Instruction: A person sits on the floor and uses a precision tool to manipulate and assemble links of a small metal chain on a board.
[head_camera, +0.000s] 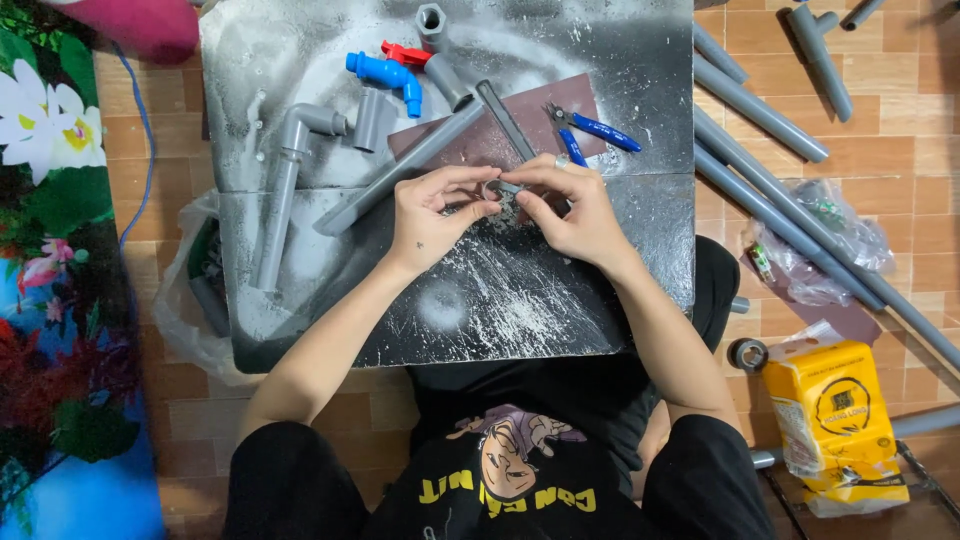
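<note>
On the dark board (470, 300), near its middle, both hands meet over a small grey part (497, 189). Left hand (432, 214) has its fingers curled in, and its thumb and first finger pinch the part from the left. Right hand (572, 210) pinches the same part from the right, with its fingers bent close too. The part sits right between the fingertips of both hands, and it is too small to tell what kind of piece it is.

Just above the hands lies a brown sheet (500, 135). A long grey pipe (400, 170) lies slanted across it, and a dark flat bar (505, 120) crosses the sheet beside the pipe. Blue pliers (590, 130) lie just past the right hand. A blue tap (385, 78) with a red handle (403, 52) sits near the top of the board. A grey nut (431, 20) stands above it. A bent grey pipe (285, 185) lies well to the left of the left hand, and a short grey sleeve (372, 120) is next to its top.

A clear bag (185, 290) pokes out from under the board's left edge, with dark things inside that cannot be made out. Another clear bag (810, 245) lies on the tiled floor (900, 150) to the right, holding small bits, under more long pipes (770, 190). A yellow pack (835, 420) lies lower down, with a roll of tape (747, 354) beside it.
</note>
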